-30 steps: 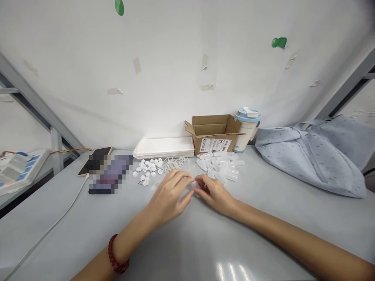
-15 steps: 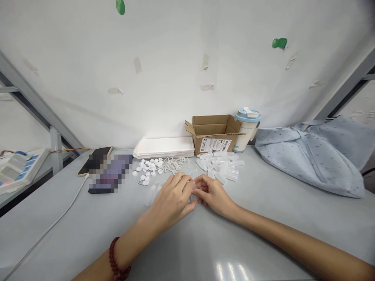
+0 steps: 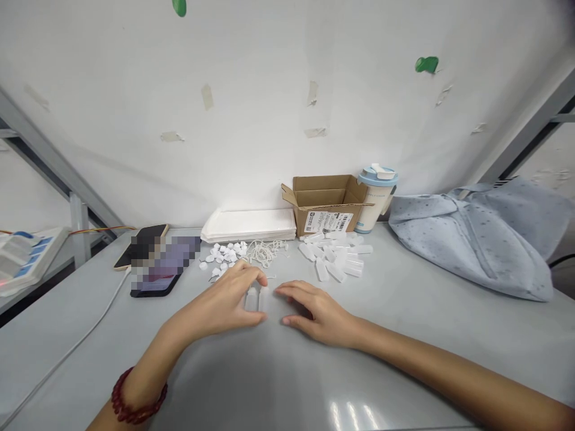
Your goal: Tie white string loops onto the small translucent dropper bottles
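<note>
My left hand (image 3: 222, 302) rests on the grey table (image 3: 404, 335) with its fingertips on a small translucent plastic bottle (image 3: 263, 298); a second such bottle (image 3: 250, 297) lies beside it under the fingers. My right hand (image 3: 314, 311) lies just right of them, fingers loosely curved and apart, holding nothing. Behind the hands are a heap of small white caps (image 3: 224, 256), a tangle of thin white strings (image 3: 264, 250) and a pile of translucent bottles (image 3: 335, 257).
An open cardboard box (image 3: 326, 203) and a blue-lidded cup (image 3: 376, 194) stand at the wall. A stack of white trays (image 3: 249, 224) lies left of the box. A phone (image 3: 157, 266) with cable is at the left, a pale blue bag (image 3: 476, 239) at the right.
Both hands have pulled apart and moved left and toward me. The bottle they held together now lies on the table under my left fingertips; my right hand has let go.
</note>
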A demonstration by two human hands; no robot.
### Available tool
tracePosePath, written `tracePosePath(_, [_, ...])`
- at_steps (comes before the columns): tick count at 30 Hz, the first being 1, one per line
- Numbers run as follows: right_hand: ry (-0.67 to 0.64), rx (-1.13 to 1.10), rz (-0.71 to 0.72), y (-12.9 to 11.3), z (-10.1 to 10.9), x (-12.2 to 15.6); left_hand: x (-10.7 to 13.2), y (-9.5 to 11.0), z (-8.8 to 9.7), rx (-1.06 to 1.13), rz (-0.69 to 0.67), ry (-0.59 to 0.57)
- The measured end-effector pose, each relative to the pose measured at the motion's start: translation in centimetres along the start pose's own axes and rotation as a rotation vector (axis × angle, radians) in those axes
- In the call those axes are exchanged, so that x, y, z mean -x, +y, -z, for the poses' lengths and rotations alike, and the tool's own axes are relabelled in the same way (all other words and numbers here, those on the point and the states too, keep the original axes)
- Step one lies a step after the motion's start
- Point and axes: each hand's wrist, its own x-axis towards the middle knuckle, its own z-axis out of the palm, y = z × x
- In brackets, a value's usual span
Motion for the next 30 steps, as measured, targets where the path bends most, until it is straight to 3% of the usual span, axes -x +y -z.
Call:
tracePosePath(9, [-0.121,0.136,0.107,-0.3,0.1,0.1,0.2,0.0,0.3,-0.019,0.017,-0.056])
tracePosePath(20, [-0.145,0.181,0.162,-0.4,0.2,0.1,0.2,0.0,0.5,0.015,0.014,-0.081])
tracePosePath(23, [-0.139,0.19,0.165,-0.4,0.2,0.1,-0.3,-0.4,0.2,0.013,0.001,-0.003])
tracePosePath(27, [-0.132,0.194,0.164,-0.5,0.1,0.1,-1.6,-1.4,-0.7,-0.07,0.009,0.207])
tracePosePath(30, [-0.087,0.221,0.155,-0.3,0.0,0.1,-2.5,-2.1,-1.5,-0.14,-0.048,0.3])
